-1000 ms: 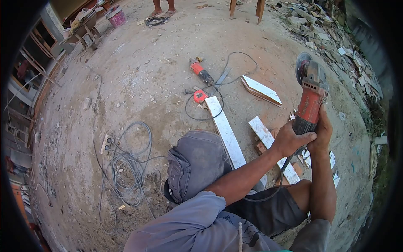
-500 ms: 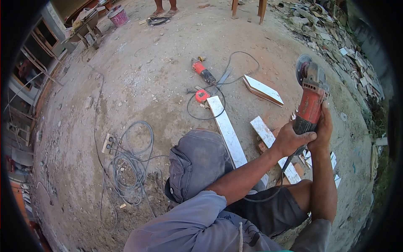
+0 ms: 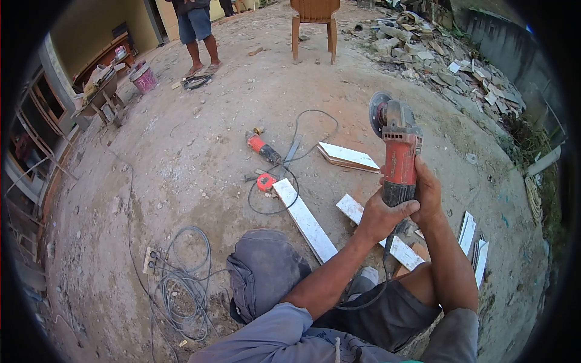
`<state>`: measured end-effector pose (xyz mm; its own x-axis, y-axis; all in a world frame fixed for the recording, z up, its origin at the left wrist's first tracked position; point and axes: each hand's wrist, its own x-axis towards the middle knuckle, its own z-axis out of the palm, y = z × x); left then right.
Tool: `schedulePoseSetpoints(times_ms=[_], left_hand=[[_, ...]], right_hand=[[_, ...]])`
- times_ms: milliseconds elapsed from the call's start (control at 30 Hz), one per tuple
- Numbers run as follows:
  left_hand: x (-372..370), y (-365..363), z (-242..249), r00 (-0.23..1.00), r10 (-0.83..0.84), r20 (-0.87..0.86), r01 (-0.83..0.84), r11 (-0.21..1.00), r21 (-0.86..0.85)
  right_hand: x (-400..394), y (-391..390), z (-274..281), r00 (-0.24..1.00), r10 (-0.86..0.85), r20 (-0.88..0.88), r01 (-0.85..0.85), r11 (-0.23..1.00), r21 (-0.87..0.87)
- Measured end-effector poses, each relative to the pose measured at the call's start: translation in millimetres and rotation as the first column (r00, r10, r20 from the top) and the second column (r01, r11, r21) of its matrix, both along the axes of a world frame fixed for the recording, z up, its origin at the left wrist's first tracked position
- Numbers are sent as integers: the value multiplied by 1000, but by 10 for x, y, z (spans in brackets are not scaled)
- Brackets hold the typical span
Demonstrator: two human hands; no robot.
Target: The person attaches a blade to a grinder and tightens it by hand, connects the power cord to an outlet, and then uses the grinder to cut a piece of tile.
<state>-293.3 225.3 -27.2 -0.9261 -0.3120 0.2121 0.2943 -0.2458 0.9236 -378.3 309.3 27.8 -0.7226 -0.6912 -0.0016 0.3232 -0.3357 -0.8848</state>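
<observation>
Grinder: red-and-black angle grinder, round grey disc uppermost — held above brown dirt ground
Hands: left hand and right hand together, wrapped round its black handle
Tape: round red tape measure — just beside long white tile strip

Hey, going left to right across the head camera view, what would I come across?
Wheelbarrow, pink bucket, standing person, red tape measure, brown chair, held angle grinder, white pipe.
</observation>
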Motion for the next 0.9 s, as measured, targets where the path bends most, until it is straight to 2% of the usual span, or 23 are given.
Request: schedulePoseSetpoints(times_ms=[67,133,333,400,533,633,700,800,900], left_hand=[[5,27,11,999,33,24,-33,999,-19],[-11,103,-39,999,39,9,-39,999,-7],[-99,8,-96,999,41,9,-40,996,-82],[-59,14,-74,996,-42,75,45,998,-37],[-53,25,-96,996,-34,87,35,999,-13],[-57,31,-108,1000,6,30,-5,999,-36],[-56,31,-104,999,-34,32,35,999,-24],[-51,47,-86,1000,9,5,-9,999,-38],[-48,43,-85,1000,-15,20,16,999,-34]], right_hand=[[-60,7,-65,998,4,63,-2,999,-34],[-64,-15,-98,991,-75,109,80,996,-43],[-26,-60,-72,998,-53,45,56,996,-68],[-44,-53,-102,995,-88,55,89,996,-22],[-69,-61,-153,993,-107,56,109,994,-27],[-1,-69,-78,995,-73,63,75,997,-30],[-6,-84,-96,988,-144,61,146,989,-33],[12,-79,-72,986,-153,72,155,988,-20],[2,-86,-92,985,-165,60,167,986,-30]])
